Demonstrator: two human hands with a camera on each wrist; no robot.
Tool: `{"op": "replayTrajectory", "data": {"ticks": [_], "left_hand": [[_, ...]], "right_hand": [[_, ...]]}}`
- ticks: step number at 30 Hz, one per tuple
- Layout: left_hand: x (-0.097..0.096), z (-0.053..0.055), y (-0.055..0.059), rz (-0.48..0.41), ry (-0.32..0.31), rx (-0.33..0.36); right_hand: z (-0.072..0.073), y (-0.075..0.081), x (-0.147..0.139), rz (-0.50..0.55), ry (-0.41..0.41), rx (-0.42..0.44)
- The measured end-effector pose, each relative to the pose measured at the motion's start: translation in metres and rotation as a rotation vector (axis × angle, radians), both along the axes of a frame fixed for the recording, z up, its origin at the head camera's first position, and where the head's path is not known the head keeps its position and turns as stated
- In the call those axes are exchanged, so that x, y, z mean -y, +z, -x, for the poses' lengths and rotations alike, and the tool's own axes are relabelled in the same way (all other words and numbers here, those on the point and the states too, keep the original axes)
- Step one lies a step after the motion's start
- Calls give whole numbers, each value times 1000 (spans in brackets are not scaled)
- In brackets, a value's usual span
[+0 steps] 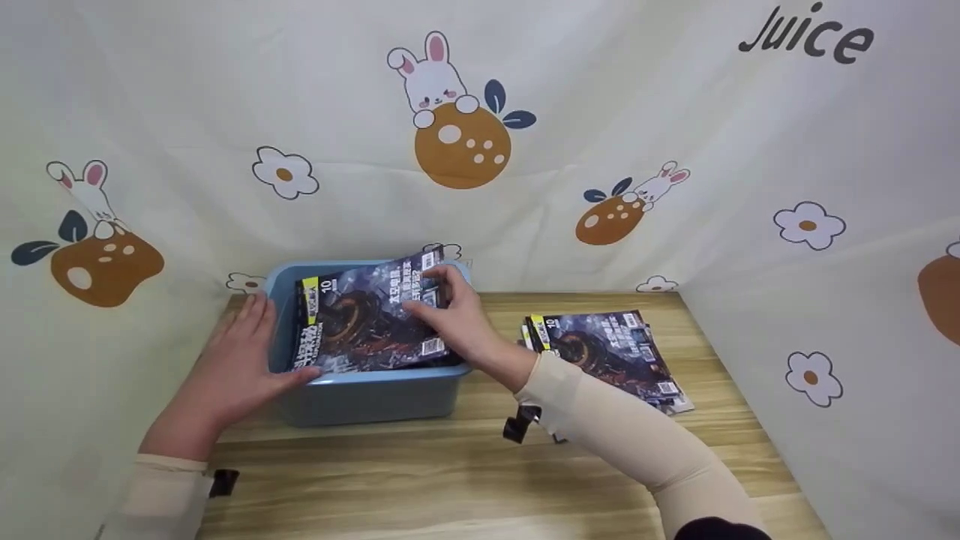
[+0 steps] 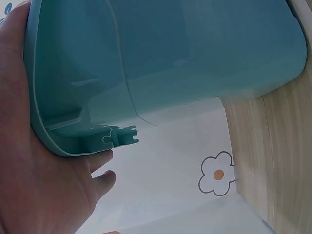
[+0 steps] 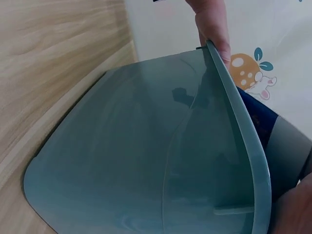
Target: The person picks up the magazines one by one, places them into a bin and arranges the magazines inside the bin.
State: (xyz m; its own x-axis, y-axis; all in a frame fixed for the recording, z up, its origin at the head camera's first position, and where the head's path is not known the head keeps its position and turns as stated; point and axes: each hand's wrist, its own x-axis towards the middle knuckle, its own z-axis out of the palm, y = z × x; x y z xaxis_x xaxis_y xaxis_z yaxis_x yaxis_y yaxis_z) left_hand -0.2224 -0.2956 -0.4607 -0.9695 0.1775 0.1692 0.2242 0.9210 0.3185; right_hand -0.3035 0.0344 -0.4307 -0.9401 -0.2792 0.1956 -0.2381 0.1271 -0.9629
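Magazine in the blue bin, both hands on it
Left hand (image 1: 236,367) is spread along the bin's (image 1: 375,397) rim; right grip (image 1: 457,319) has thumb and index apart on the magazine (image 1: 360,322), can't tell if it's pinching. More magazines (image 1: 607,352) on the worktop (image 1: 487,480).

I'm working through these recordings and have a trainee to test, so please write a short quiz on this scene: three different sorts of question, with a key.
1. True or false: the left hand touches the rim of the blue bin.

2. What is the right hand touching?
A) the wall cloth
B) the bare table
C) the magazine at the bin's opening

3. Fill in: in the head view, the other magazines lie to the ___ of the bin.

Key: 1. True. 2. C. 3. right.
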Motion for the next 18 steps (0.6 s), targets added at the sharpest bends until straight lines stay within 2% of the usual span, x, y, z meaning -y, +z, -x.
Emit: {"op": "replayTrajectory", "data": {"ticks": [4, 10, 18], "left_hand": [[0, -1, 1, -1, -3, 5], [0, 0, 3, -4, 0, 13], [0, -1, 1, -10, 2, 14]], "right_hand": [[-1, 1, -4, 16, -24, -20], [1, 4, -18, -70, -80, -85], [8, -4, -55, -30, -83, -91]]}}
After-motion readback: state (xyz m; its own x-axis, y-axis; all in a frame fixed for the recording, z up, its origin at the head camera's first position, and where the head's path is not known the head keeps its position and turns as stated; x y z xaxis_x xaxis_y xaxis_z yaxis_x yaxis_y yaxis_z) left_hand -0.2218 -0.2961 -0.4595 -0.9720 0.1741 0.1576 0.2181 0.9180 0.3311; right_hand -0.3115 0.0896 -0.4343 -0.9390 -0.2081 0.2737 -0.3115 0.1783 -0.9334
